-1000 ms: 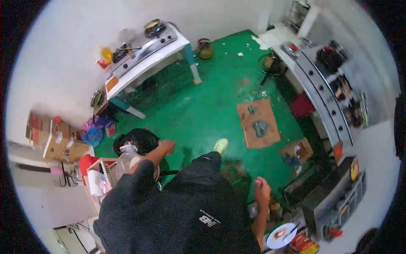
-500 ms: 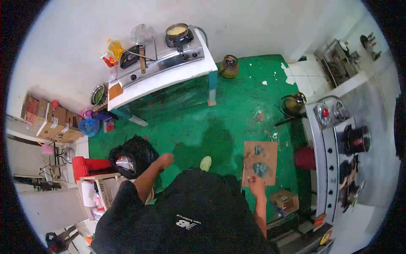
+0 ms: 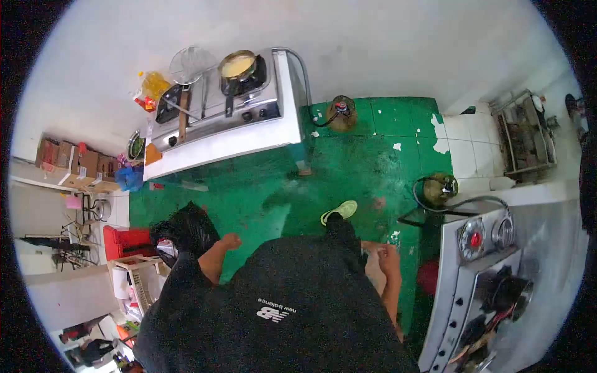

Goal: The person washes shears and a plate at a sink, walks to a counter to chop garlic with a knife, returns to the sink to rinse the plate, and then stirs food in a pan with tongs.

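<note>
Closed in a loose fist, my left hand [image 3: 231, 241] hangs at the left of my body, near a black plastic bag [image 3: 194, 230] on the green floor; nothing shows in it. My right hand [image 3: 388, 255] is low at the right, its fingers curled, with nothing visible in them. Beside and below it is part of a brown cardboard sheet [image 3: 374, 268]. Neither hand touches the stoves. Ahead on the white counter [image 3: 236, 138], a pan with pale yellow contents [image 3: 239, 64] sits on a burner, next to a wire strainer [image 3: 189, 64].
A second stove [image 3: 463, 304] with pans stands at the right. Gas cylinders stand by the wall [image 3: 342, 114] and near that stove [image 3: 440, 189]. A red seat [image 3: 127, 242] and a plastic rack [image 3: 144, 280] are at the left, cardboard boxes [image 3: 81, 165] farther back.
The view has moved forward, so the counter and the right stove look nearer. A shoe has come forward to the right. The cardboard sheet is now mostly hidden by my body and right arm.
</note>
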The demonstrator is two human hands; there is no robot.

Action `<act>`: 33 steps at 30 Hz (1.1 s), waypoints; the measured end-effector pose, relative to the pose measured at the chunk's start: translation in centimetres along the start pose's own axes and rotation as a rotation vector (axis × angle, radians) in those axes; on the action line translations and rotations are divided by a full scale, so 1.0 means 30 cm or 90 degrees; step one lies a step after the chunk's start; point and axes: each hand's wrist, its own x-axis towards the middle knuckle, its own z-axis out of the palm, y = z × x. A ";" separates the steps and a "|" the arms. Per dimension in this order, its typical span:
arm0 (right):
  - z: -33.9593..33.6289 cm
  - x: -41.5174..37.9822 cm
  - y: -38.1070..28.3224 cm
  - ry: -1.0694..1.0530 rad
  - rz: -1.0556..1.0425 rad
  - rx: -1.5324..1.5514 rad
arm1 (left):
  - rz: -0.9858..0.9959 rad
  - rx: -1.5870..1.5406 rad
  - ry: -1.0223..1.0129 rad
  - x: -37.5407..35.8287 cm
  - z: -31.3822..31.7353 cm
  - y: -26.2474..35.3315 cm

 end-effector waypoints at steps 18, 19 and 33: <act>-1.012 1.396 0.160 -0.027 -0.117 0.143 | 0.138 0.187 0.148 0.992 -1.126 1.103; -1.113 1.446 0.166 -0.054 -0.069 0.128 | 0.286 -0.093 0.314 1.051 -1.087 1.150; -1.737 1.822 1.083 0.178 0.433 0.310 | 0.421 0.216 0.112 2.258 -2.500 2.754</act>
